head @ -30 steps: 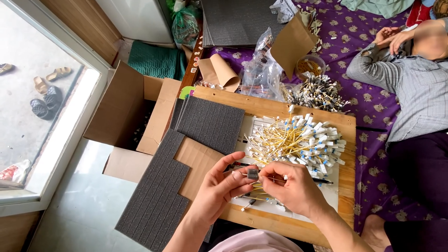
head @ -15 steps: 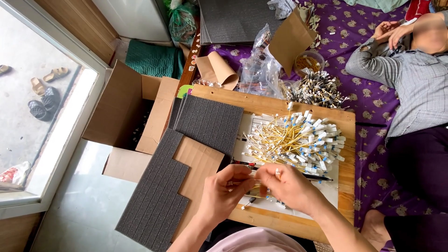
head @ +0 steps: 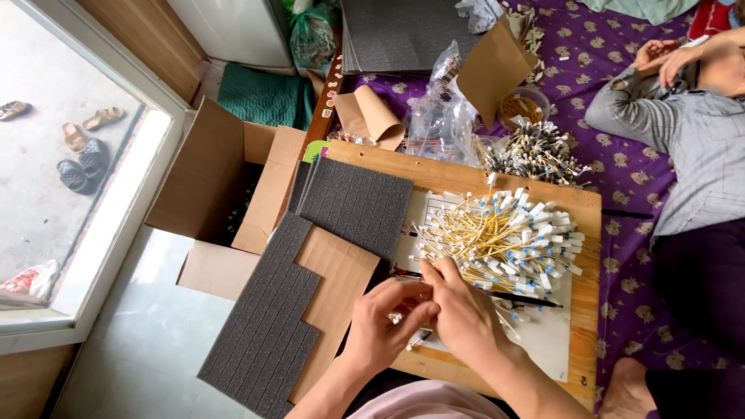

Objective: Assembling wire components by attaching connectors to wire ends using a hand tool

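A small white-ended connector (head: 397, 316) is now pinched between the closed fingers of the left hand (head: 386, 326) and right hand (head: 466, 314) — brought together since a moment ago — just beside the yellow cable pile (head: 504, 240) on the surface (head: 582, 310).

Crowded board leaves me little room to move

My hands, left hand (head: 384, 330) and right hand (head: 466, 314), meet at the near edge of the wooden board (head: 466, 172); the heap of yellow cables (head: 504, 240) blocks the right, grey foam sheets (head: 353, 203) the left, while bare floor (head: 147, 349) beyond the open cardboard box (head: 209, 186) lies open.
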